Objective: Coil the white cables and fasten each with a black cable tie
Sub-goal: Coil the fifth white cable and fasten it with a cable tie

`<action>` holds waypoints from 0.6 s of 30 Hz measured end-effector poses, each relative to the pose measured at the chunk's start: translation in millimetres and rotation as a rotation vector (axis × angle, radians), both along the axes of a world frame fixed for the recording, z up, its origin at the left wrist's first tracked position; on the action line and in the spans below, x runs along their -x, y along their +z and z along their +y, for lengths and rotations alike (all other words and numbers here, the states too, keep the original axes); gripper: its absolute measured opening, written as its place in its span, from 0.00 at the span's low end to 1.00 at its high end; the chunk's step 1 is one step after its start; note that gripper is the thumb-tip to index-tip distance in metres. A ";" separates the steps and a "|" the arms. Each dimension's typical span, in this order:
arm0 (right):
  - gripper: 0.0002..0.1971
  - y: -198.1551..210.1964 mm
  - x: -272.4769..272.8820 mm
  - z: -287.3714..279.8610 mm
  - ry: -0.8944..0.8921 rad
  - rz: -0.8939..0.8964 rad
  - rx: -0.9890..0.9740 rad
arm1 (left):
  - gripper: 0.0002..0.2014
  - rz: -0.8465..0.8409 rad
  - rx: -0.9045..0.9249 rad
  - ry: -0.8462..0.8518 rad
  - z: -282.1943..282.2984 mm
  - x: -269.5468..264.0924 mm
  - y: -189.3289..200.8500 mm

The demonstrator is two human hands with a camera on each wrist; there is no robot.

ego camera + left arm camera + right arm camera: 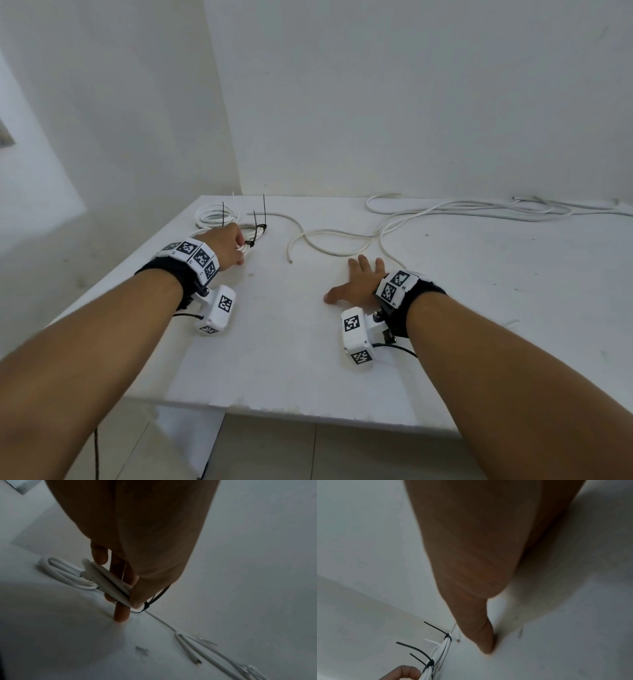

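My left hand (230,244) grips a coiled white cable (257,234) at the table's far left; several black cable ties (264,211) stick up from it. In the left wrist view my fingers (120,605) pass round the coil (109,581), one fingertip touches the table, and a black tie (157,597) shows by the thumb. A second coil (215,217) lies just behind. My right hand (356,281) lies flat and empty on the table, fingers spread, near a loose white cable (329,241). The right wrist view shows the tied coil (441,651) at the lower left.
More loose white cables (479,209) run along the far right of the white table (291,359). A wall stands right behind the table. The table's left edge is close to the coils, and its front edge is near my forearms.
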State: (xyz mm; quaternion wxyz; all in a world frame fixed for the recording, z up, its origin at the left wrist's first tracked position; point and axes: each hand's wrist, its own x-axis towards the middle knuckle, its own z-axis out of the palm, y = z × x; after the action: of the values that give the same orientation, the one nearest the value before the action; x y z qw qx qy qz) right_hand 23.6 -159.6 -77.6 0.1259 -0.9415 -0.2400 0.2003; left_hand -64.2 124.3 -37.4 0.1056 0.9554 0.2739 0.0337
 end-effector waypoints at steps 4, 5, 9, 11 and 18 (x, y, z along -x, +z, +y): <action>0.57 -0.2 -1.8 0.8 0.001 0.010 0.009 | 0.12 -0.020 -0.028 -0.009 5.3 -8.6 -4.4; 0.57 -0.3 -2.2 1.3 0.002 0.009 0.007 | 0.09 -0.040 -0.036 -0.022 5.5 -10.2 -4.4; 0.57 -4.2 -3.2 3.3 -0.007 0.000 -0.010 | 0.05 0.002 -0.046 -0.072 5.7 -12.9 -2.9; 0.57 -5.8 -4.0 3.6 -0.009 -0.002 -0.014 | 0.03 0.018 -0.076 -0.078 3.6 -12.2 0.0; 0.57 -6.6 -6.7 4.2 -0.006 0.025 -0.018 | 0.13 -0.076 -0.046 -0.116 -37.4 -28.3 20.2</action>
State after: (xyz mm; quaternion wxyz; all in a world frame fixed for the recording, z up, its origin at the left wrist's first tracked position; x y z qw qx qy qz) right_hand 30.3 -155.4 -84.2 0.1380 -0.9385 -0.2371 0.2097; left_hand -35.9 86.9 -17.2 0.0956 0.9699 0.2128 0.0703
